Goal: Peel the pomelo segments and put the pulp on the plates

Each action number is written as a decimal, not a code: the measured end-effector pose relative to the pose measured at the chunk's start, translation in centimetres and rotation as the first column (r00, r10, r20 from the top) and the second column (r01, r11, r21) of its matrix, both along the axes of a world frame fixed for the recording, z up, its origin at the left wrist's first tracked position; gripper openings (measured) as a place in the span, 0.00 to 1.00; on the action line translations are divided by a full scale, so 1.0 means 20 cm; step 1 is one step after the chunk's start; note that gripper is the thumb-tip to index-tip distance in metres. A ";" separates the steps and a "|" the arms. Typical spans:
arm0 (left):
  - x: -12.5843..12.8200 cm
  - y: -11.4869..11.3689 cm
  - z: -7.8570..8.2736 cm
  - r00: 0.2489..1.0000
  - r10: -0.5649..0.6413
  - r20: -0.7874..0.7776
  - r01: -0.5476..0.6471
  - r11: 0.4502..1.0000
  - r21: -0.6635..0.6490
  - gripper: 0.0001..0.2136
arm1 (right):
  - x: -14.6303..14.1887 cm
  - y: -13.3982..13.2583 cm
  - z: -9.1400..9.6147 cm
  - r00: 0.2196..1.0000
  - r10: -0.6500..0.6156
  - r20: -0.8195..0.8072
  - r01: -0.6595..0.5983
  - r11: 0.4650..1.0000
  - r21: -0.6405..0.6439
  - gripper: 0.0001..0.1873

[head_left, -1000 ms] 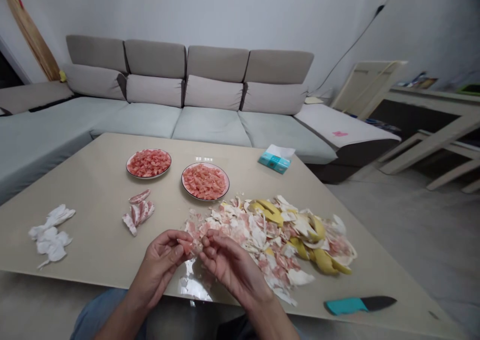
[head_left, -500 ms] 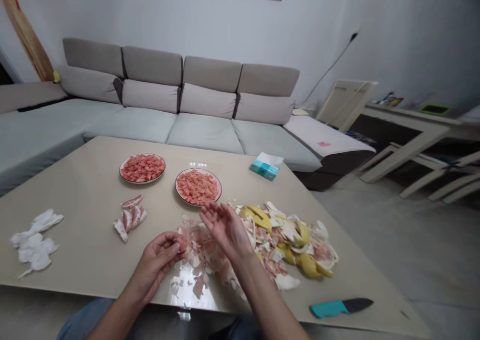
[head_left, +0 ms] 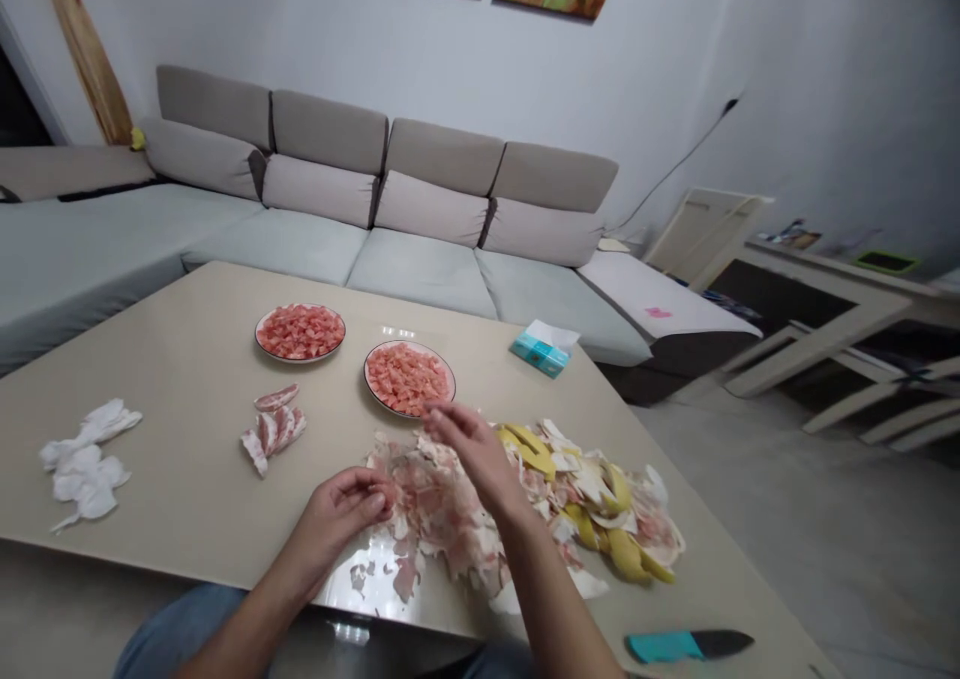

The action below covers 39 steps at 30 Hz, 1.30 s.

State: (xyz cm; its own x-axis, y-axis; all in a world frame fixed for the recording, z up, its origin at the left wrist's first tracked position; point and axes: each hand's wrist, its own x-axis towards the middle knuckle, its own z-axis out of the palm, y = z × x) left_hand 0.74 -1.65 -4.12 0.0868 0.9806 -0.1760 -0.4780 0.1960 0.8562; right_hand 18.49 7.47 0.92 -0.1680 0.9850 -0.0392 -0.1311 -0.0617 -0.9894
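Note:
My left hand [head_left: 346,511] is closed in a pinch on a small pink piece of pomelo flesh [head_left: 385,492], low over the near side of the table. My right hand [head_left: 480,456] has its fingers bent together at the near rim of the closer plate [head_left: 453,391]; whatever they hold, if anything, is hidden. That plate is heaped with pomelo pulp [head_left: 407,377]. Under and between the hands spread thin membrane scraps [head_left: 442,504]. To the right lie yellow pomelo peels [head_left: 626,551] with white pith. Several unpeeled segments [head_left: 276,429] rest left of my hands.
A second plate of pulp [head_left: 300,332] stands farther back. Crumpled tissues [head_left: 90,464] are at the left, a tissue pack [head_left: 544,349] at the back right. A knife with a turquoise handle [head_left: 664,646] lies near the front edge. Beyond the table [head_left: 187,389] is a sofa [head_left: 420,269].
My right hand has gone from palm up with spread fingers to bent fingers by the plate rim. My left hand keeps its pinch. The whole view has shifted and tilted slightly.

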 end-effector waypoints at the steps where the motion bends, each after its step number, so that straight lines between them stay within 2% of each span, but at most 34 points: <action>1: 0.00 0.00 0.01 1.000 -0.005 -0.023 0.005 1.000 0.019 0.11 | 0.01 -0.09 0.00 0.998 0.030 0.056 -0.031 0.999 0.016 0.13; 4: 0.02 -0.02 0.01 0.997 -0.009 -0.077 0.017 0.995 0.095 0.10 | 0.01 -0.32 0.00 0.942 0.147 0.301 -0.180 0.980 0.084 0.16; 8: 0.05 -0.03 0.02 0.995 0.009 -0.102 0.010 0.982 0.188 0.07 | -0.01 -0.43 -0.04 0.912 0.139 0.387 -0.213 0.965 0.155 0.11; 11: 0.05 -0.04 0.01 0.992 0.015 -0.126 0.010 0.981 0.195 0.06 | -0.01 -0.43 -0.04 0.915 0.107 0.390 -0.194 0.962 0.193 0.06; 15: 0.05 -0.04 0.02 0.992 0.002 -0.130 0.024 0.979 0.200 0.05 | 0.00 -0.43 -0.04 0.923 0.099 0.371 -0.179 0.966 0.188 0.06; 20: 0.05 -0.05 0.04 0.997 0.004 -0.077 0.008 0.988 0.156 0.06 | -0.01 -0.43 -0.06 0.969 0.121 0.217 -0.147 0.983 0.111 0.07; 23: 0.05 -0.05 0.04 0.998 0.014 -0.057 -0.003 0.984 0.176 0.06 | -0.02 -0.44 -0.06 0.986 0.131 0.105 -0.137 0.989 0.059 0.08; 28: 0.06 -0.05 0.05 0.996 0.070 -0.056 -0.056 0.974 0.219 0.05 | -0.03 -0.44 -0.07 0.989 0.147 -0.026 -0.148 0.988 -0.050 0.12; 32: 0.05 -0.06 0.04 0.997 0.058 -0.046 -0.046 0.971 0.236 0.05 | -0.04 -0.44 -0.08 0.985 0.151 -0.081 -0.160 0.980 -0.117 0.14; 35: 0.05 -0.06 0.04 0.996 0.069 -0.062 -0.052 0.969 0.243 0.05 | -0.04 -0.44 -0.08 0.987 0.150 -0.053 -0.154 0.983 -0.104 0.13; 39: 0.04 -0.04 0.02 0.984 0.141 -0.110 -0.101 0.947 0.305 0.04 | -0.04 -0.45 -0.06 0.984 0.113 0.136 -0.119 0.992 0.038 0.12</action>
State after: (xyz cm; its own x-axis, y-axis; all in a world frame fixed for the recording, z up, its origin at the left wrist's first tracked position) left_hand 1.55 -2.49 -3.69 -0.0400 0.9916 0.1230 -0.3639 -0.1291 0.9224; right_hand 17.71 -1.46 -0.29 -0.2776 0.9604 -0.0246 0.0077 -0.0234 -0.9997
